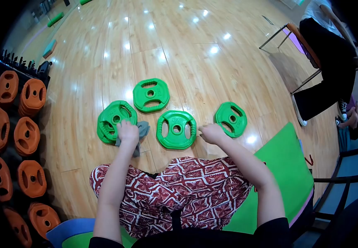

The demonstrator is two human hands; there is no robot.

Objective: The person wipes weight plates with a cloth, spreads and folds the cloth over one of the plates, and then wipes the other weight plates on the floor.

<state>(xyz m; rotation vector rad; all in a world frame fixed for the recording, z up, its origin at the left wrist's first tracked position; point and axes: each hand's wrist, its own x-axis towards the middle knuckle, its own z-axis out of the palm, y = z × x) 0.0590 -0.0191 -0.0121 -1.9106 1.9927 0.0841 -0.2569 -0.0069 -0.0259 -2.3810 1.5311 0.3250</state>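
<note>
Green weight plates lie on the wooden floor. At the left, my left hand is over the edge of one green plate, closed on a grey cloth that spreads out beside the plate. A second green plate lies farther back, and a third is in the middle, in front of my crossed legs. My right hand is between the middle plate and the right green plate, touching neither clearly. Its fingers are curled, and what they hold, if anything, is too small to tell.
Orange weight plates fill a rack at the left. A green mat lies at the right. Farther right, a person in black trousers is beside a chair. A dark metal frame stands at the lower right.
</note>
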